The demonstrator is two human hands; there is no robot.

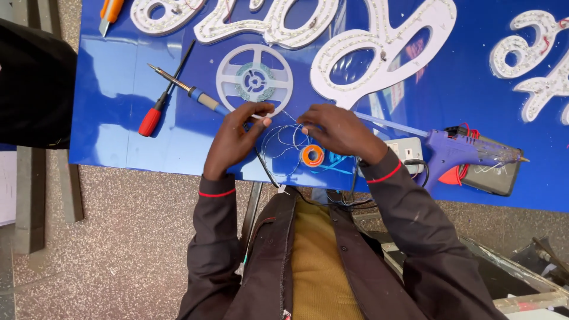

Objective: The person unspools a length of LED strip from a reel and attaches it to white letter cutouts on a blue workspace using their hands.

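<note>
**Both hands pinching thin wire, frame centre**

Thin wire (283, 142): loose coils lying on the blue tabletop (118, 89), centre of frame, between your two hands. A strand runs taut from one hand to the other just above the coils.

Your left hand (234, 139): grip pressed together, thumb and forefinger pinching the wire end at its upper right tip. Your right hand (338, 130): fingertips pinched on the same strand at its left edge. The hands are near each other, not touching.

Orange spool (312, 156): flat on the tabletop, just below your right hand, touching the wire coils. Blue strands trail off it to the right.

White reel (254, 80): spoked, empty-looking, green hub, just above your left hand.

Soldering iron (188, 90): blue handle, tip pointing upper left; handle end passes under your left hand. Red-handled screwdriver (159, 106) lies across it, left of the reel.

Glue gun (456, 155): purple, right of frame, nozzle pointing right, resting on a dark pad. White socket block (406, 151) sits between it and your right wrist.

White cut-out letter shapes (367, 47) studded with small LEDs run along the top of frame; more at the upper right. Orange utility knife (109, 12) at the top left edge.
</note>
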